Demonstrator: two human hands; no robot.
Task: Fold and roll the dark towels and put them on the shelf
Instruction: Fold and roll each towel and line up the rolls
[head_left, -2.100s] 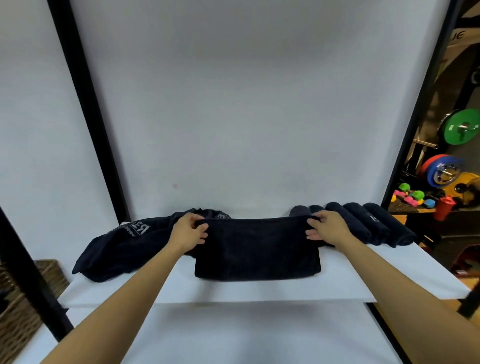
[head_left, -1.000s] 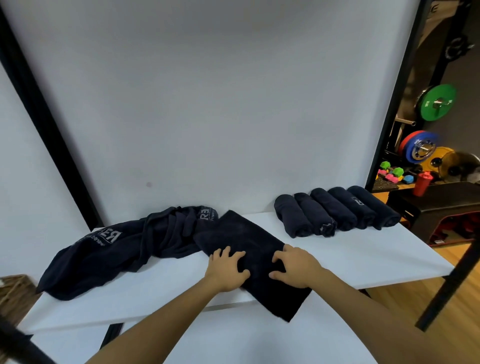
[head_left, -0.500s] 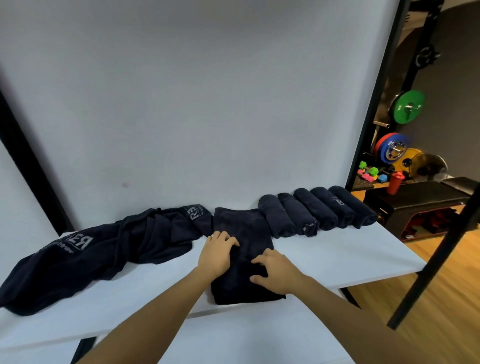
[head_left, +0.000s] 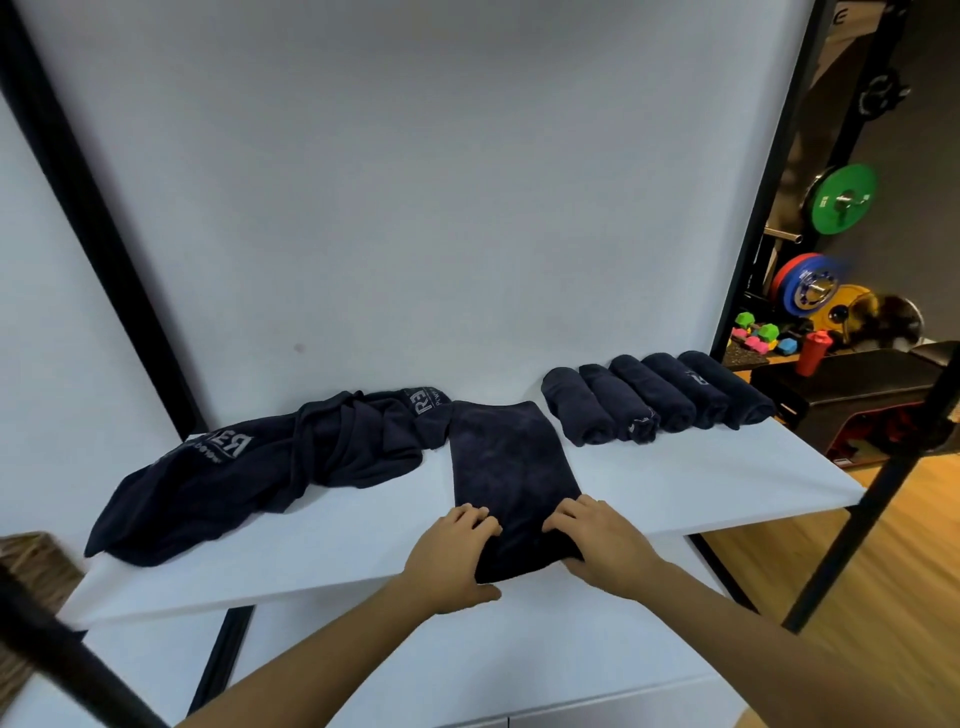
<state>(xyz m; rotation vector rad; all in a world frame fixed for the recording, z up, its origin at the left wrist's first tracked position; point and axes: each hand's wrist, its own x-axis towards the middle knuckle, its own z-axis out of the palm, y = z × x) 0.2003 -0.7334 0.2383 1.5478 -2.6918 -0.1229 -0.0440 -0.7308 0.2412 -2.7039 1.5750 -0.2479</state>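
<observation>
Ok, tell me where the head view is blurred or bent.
Head view: the wide lens bows the black frame posts outward; motion blur smears the near black post at lower left and the coloured weight plates at right; the flat folded dark towel and both hands stay fairly sharp.

Mirrored "RE" on unfolded towels (head_left: 249, 467)
</observation>
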